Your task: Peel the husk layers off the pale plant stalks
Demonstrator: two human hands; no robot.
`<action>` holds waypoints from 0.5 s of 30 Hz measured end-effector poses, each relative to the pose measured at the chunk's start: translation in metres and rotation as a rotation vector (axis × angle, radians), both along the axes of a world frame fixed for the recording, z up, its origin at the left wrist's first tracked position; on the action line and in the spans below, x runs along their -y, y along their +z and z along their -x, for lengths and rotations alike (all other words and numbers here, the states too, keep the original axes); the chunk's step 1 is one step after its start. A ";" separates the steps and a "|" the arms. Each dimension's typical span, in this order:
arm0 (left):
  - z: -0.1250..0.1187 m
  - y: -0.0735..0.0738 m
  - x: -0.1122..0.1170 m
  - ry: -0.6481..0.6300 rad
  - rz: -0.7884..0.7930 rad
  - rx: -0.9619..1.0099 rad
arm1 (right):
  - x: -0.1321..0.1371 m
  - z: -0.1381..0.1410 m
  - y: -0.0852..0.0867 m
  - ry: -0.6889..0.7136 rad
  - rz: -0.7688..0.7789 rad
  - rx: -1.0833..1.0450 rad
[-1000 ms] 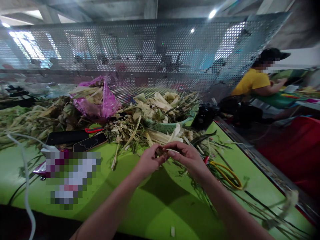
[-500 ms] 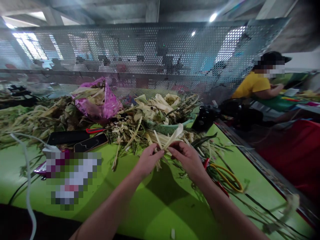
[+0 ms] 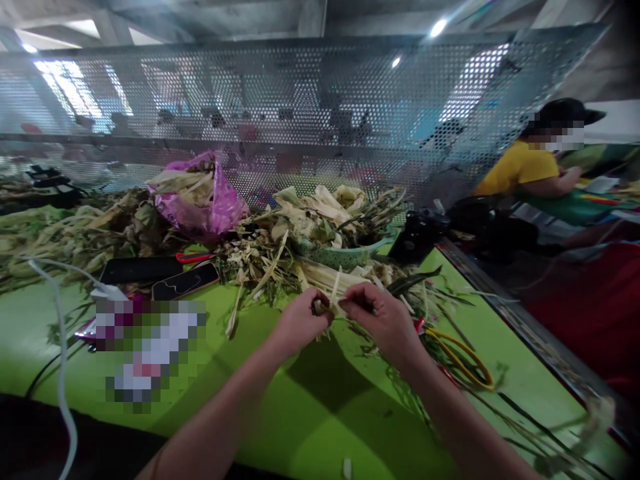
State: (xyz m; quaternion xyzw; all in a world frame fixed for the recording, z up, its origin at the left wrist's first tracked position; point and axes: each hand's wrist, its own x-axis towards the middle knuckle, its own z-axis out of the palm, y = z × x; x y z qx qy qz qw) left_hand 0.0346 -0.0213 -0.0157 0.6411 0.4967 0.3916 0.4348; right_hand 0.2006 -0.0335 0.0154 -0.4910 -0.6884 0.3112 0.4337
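Between my two hands is a pale corn husk strip, its narrow end pointing up. My left hand is closed, thumb and fingertips pinching the strip's lower part. From the other side my right hand pinches it too, with fingers curled; part of the strip is hidden by the fingers. Both hands are held above the green table, almost touching each other. Just beyond them, more husk strips lie in front of a green basket heaped with dried husks.
Yellow-and-red-handled pliers or cutters lie by my right forearm. A pink bag of husks stands at the back left. Phones, a red-handled tool and a white cable are at left. A person in yellow sits at right.
The husk strip's wide upper piece, which stood out to the right above my hands, is no longer raised; one narrow end stands up. My right hand has turned slightly. The view has shifted a little.
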 end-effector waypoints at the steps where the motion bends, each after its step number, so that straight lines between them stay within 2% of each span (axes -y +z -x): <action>1: 0.000 0.000 0.000 0.001 -0.019 -0.044 | 0.000 0.000 -0.002 0.002 -0.033 0.064; 8: 0.001 0.003 0.005 -0.006 -0.117 -0.153 | 0.006 0.003 0.001 -0.026 -0.155 0.288; 15: 0.001 0.007 0.008 -0.023 -0.150 -0.197 | 0.006 0.003 0.005 0.031 -0.107 0.291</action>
